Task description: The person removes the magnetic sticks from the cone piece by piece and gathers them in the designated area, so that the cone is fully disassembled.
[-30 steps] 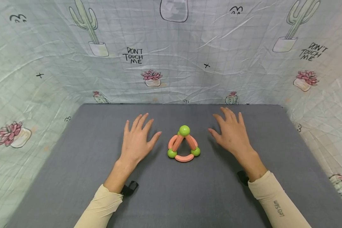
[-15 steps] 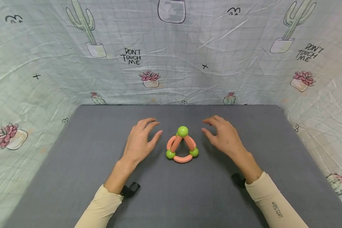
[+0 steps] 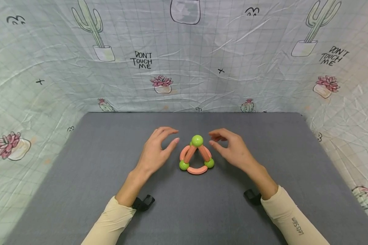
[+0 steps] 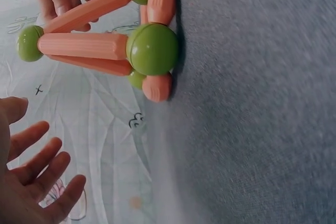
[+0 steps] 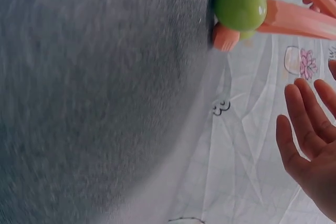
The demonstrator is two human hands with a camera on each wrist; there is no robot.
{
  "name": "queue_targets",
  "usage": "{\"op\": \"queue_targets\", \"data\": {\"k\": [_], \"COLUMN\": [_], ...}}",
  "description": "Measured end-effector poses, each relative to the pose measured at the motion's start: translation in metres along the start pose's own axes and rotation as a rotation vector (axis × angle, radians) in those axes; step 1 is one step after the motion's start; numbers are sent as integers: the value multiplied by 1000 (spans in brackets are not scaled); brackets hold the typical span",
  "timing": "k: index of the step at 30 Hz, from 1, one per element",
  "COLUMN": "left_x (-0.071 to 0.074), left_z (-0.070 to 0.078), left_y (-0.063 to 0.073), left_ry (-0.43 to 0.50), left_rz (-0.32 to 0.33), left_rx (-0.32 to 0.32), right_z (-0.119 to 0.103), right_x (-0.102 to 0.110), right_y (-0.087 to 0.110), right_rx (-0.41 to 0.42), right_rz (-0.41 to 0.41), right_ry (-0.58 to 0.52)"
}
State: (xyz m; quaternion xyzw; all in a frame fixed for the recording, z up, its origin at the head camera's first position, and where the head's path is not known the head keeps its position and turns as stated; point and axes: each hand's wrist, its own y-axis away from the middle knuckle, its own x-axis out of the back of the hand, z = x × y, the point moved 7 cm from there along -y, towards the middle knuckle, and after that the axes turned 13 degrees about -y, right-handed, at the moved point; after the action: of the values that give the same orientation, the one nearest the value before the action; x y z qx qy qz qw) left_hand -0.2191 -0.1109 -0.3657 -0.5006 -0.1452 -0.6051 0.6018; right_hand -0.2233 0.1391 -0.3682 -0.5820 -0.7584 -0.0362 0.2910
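Ball-and-bar toy (image 3: 189, 154) stands on the grey table (image 3: 196, 211) between the two hands, top ball (image 3: 197, 140) uppermost. Left hand (image 3: 154, 151) and right hand (image 3: 234, 149) hold nothing; fingers loosely curved, near the toy, not touching it. Judgement: light, stiff plastic; smooth balls probably slippery, joints may pull apart; ridged upright bars (image 3: 205, 154) look the better hold. Rear ball (image 3: 191, 143) mostly hidden in head view. Right wrist view cuts off the toy's top; left wrist view part-hides the right hand behind bars.
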Motion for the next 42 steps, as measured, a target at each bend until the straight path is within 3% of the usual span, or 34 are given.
{"op": "queue_targets", "data": {"k": [9, 18, 27, 42], "left_x": [0, -6, -8, -21], "left_z": [8, 12, 23, 28], "left_y": [-5, -7, -11, -12], "left_ry": [153, 307, 364, 406], "left_rz": [1, -59, -113, -190], "left_rx": [31, 89, 85, 73], "right_z": [-3, 1, 0, 3], "right_x": [-10, -21, -28, -40], "right_y": [2, 5, 4, -1], "right_rx": [-66, -100, -117, -137], "right_rz": [-63, -132, -151, -204], "right_ry": [-141, -219, -317, -477]}}
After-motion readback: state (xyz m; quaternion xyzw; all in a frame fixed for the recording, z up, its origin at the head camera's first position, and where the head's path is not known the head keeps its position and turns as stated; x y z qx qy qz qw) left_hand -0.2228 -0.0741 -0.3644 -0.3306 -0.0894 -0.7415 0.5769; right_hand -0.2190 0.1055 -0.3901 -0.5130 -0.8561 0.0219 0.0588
